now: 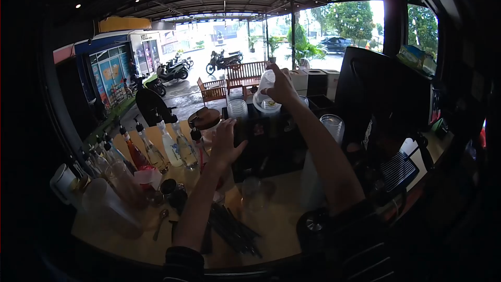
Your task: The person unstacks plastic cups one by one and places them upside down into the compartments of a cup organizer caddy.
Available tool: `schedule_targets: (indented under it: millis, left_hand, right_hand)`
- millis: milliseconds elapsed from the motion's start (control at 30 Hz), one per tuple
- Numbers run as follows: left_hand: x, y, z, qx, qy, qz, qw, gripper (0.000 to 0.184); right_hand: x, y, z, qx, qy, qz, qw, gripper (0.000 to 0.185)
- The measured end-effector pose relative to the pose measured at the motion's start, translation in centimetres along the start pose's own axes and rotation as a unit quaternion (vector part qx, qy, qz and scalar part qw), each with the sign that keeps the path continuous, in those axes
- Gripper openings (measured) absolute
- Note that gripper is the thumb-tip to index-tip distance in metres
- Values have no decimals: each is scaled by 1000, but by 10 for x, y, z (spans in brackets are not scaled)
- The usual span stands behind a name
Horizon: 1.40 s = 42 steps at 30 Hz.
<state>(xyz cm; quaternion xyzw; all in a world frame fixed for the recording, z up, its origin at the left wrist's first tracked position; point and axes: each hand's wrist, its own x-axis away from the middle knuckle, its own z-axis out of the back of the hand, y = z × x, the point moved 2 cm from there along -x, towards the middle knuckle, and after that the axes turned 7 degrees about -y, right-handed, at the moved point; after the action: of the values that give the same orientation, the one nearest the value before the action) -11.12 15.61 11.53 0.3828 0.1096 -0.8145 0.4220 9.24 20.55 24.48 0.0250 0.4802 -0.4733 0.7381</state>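
At the far side of the counter, my right hand reaches out with its fingers curved round a clear plastic stack of cups or lids; which of the two I cannot tell. Beside it stands another stack of clear plastic cups on a dark box. My left hand hovers lower and to the left, fingers apart and holding nothing, near a pump bottle and a round brown lid. Below it, a clear cup stands on the wooden counter.
Several syrup bottles with pumps line the left side. Clear pitchers, a spoon and black straws lie nearer. On the right are a tall cup stack and a drip tray. Benches and motorbikes are beyond.
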Motion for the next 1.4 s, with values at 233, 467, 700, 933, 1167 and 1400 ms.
schedule_targets:
  millis: [233, 467, 700, 933, 1167, 1400]
  left_hand:
    - [1, 3, 2, -12, -22, 24, 999, 70]
    - [1, 2, 1, -3, 5, 4, 1000, 70]
    - [0, 5, 3, 0, 14, -2, 1000, 69]
    - [0, 8, 2, 9, 15, 18, 1000, 69]
    - [16, 26, 30, 98, -15, 12, 995, 60]
    - [93, 58, 58, 271, -73, 82, 956, 47]
  right_hand:
    - [-24, 32, -30, 51, -138, -103, 984, 69]
    - [-22, 37, -40, 31, -206, -165, 964, 68]
    - [-7, 34, -45, 67, -244, -158, 954, 32]
    - [8, 42, -54, 37, -180, -181, 966, 37]
    - [34, -1, -42, 72, -72, -83, 991, 54]
    - [160, -49, -39, -217, -105, 3, 971, 73]
